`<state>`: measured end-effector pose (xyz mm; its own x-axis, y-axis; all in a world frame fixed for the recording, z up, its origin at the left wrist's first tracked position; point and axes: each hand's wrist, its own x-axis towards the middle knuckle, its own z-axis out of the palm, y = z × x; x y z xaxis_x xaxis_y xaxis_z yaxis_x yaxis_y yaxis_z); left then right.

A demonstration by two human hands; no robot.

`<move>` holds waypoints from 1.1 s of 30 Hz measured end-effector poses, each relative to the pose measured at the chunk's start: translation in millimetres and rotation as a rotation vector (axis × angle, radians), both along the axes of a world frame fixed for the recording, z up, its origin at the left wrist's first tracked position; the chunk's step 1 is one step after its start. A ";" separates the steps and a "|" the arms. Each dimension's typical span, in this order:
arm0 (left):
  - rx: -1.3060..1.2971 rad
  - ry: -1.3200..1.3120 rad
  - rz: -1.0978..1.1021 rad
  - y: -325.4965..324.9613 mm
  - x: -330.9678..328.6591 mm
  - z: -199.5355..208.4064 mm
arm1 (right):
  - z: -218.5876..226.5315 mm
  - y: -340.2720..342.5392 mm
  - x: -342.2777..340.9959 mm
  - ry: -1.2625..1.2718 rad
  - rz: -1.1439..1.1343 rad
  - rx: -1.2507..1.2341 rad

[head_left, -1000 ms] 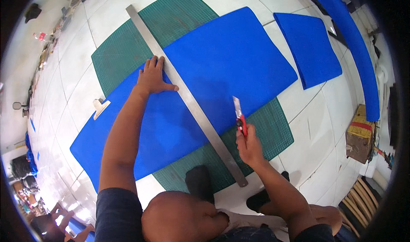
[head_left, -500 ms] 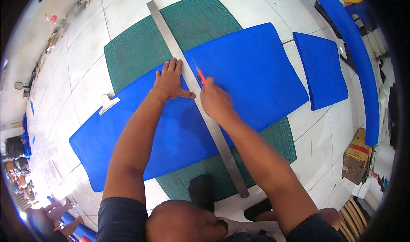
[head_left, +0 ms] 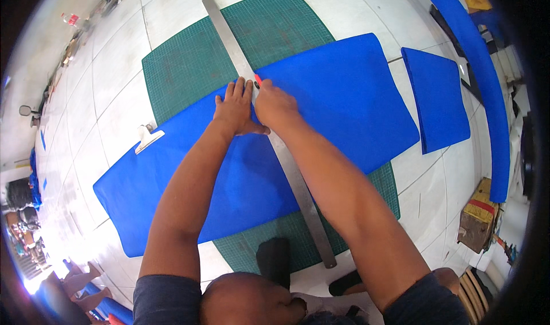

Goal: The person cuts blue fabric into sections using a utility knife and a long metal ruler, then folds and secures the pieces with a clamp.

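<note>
A long steel ruler (head_left: 295, 179) lies slantwise across a wide blue sheet (head_left: 349, 96), on top of a green cutting mat (head_left: 189, 67). My left hand (head_left: 234, 112) is spread flat, fingertips and thumb pressing at the ruler and the sheet on its left side. In my right hand (head_left: 276, 106) is a red utility knife (head_left: 258, 81), held along the ruler's right edge near the sheet's far border. Its blade is hidden from sight. A pale bulldog clip (head_left: 148, 139) grips the sheet's far left edge.
A smaller blue piece (head_left: 438, 101) lies on the tiled floor to the right. Beyond it runs a long blue strip (head_left: 487, 90), with a worn box (head_left: 479, 216) near its lower end. Another person's legs (head_left: 83, 285) show at the lower left.
My right hand has moved up and left with the knife, to the ruler's edge near the sheet's far border. My left hand stays pressed on the ruler.
</note>
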<state>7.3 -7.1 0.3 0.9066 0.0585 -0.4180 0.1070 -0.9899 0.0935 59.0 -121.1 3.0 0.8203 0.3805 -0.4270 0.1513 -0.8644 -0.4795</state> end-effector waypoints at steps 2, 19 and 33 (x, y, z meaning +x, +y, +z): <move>0.002 0.023 -0.010 -4.5 4.7 2.7 | -0.5 1.5 10.3 -0.116 0.136 -0.002; 0.006 -0.040 -0.005 1.5 1.1 -8.7 | 28.3 -165.1 -159.4 0.340 0.020 -0.091; -0.010 -0.040 0.006 5.8 -0.2 -9.3 | 102.5 -237.9 -215.2 0.358 0.038 -0.265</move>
<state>7.1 -1.3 -9.0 0.9221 0.0598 -0.3823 0.1089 -0.9882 0.1080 -156.2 -359.0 105.5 0.5904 0.2463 -0.7686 0.0497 -0.9616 -0.2699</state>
